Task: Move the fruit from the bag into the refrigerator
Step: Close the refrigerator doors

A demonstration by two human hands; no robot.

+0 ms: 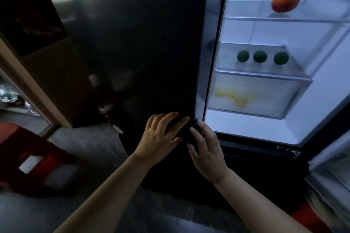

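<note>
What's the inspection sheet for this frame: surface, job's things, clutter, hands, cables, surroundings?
Surface: lit refrigerator shelves; grey floor below.
Job's things: red-green fruit on the upper shelf; three green fruits in a row on the shelf below; something yellowish in the drawer, blurred; bag not made out.
Clutter: red stool on the floor at left.
Hands: left hand and right hand together on a dark shape at the closed door's edge; grip cannot be told.
Cables: nothing seen.
Surroundings: dark closed door; wooden frame at left.
</note>
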